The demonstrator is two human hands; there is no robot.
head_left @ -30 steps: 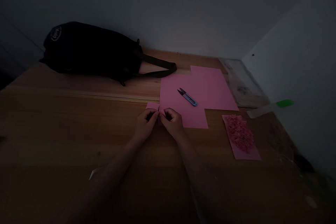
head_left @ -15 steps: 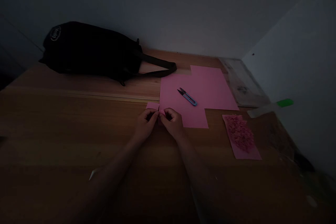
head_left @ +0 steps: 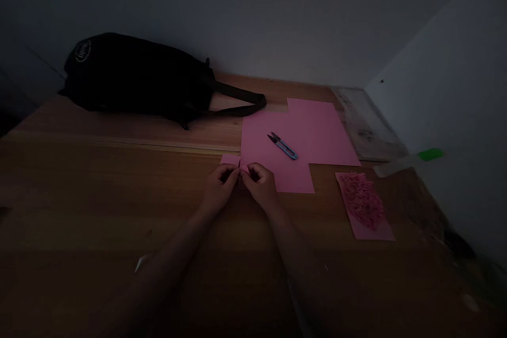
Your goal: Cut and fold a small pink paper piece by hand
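My left hand (head_left: 218,186) and my right hand (head_left: 260,186) meet over the wooden table, thumbs and fingertips pinched on a small piece of pink paper (head_left: 244,169). Its shape is partly hidden by my fingers. Just beyond the left fingertips lies another small pink paper piece (head_left: 229,159). Large pink paper sheets (head_left: 317,132) spread out behind my right hand. On them rest blue-handled thread snips (head_left: 282,146), blades pointing to the upper left. Off to the right, a heap of pink paper shreds (head_left: 364,200) sits on a pink paper rectangle (head_left: 372,234).
A black bag (head_left: 138,76) lies at the back left against the wall, its strap reaching the sheets. At the right stand a translucent item with a green end (head_left: 430,155) and a clear flat sheet (head_left: 368,121). The room is dim.
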